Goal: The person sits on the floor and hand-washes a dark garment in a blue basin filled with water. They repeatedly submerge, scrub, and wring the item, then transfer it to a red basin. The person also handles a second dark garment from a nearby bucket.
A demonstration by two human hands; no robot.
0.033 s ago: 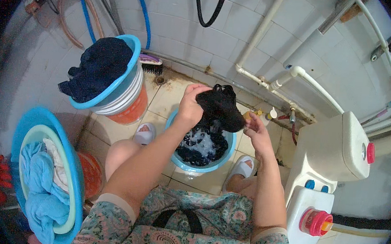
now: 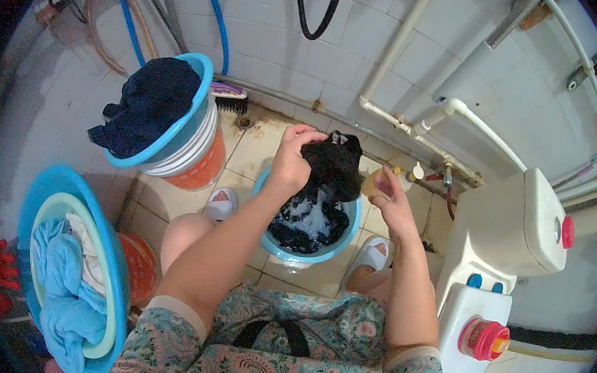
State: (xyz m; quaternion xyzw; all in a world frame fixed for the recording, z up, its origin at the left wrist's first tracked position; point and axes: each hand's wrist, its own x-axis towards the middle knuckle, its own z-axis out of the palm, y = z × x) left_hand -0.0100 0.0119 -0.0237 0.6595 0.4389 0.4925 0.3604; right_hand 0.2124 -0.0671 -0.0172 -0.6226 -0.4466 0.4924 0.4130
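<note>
LH [image 2: 292, 163] holds blk cloth [image 2: 337, 165] ovr basin rim [image 2: 306, 258], RH [image 2: 396, 211] just clear.

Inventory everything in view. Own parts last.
Floor basin: 1, light blue, centre
Wet clothes: uncountable, black, in floor basin
Garment: 1, black, above floor basin
Bottles: 2+, yellow and white, right of floor basin
Slippers: 2, white, flanking floor basin
Upper basin: 1, blue, back left
Clothes pile: 1, navy, in upper basin
Buckets: 2+, orange and white, left
Nested basins: 2, blue and pale green, lower left
Cloths: 2+, light blue and white, in nested basins
Brush: 1, purple and white, back left
Toilet: 1, white, right
Tub: 1, pink, on toilet
Hoses: 3+, blue, black, tan, back
Pipes: several, white, right
Left hand: 1, bare, gripping garment
Right hand: 1, bare, near bottles
</note>
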